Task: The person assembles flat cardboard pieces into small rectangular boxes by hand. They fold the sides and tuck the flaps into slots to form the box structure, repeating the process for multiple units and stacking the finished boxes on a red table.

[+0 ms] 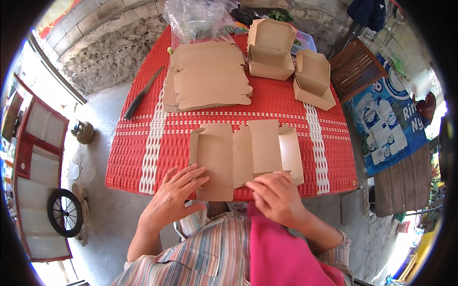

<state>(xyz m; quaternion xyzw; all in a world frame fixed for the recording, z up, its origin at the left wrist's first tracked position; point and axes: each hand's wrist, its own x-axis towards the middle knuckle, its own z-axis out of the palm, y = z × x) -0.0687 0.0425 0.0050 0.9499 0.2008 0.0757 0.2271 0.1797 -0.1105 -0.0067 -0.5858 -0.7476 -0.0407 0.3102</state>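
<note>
A partly folded brown cardboard food box [217,159] lies on the red woven table near its front edge, with some side flaps standing up. The fingers of my left hand [177,194] are spread, their tips resting at the box's near left edge. At the near right corner, my right hand [276,194] has its fingers curled and pinched on a small flap; part of that flap is hidden behind them. Beyond the box lies a stack of flat cardboard blanks [210,76]. Folded boxes with raised lids [271,62] stand at the back right, beside another open box [312,81].
A knife with a black handle [138,101] lies left of the stack. Clear plastic bags [198,21] and a black bag with greens [260,15] sit at the table's far end. A wooden chair [358,66] stands by the right side.
</note>
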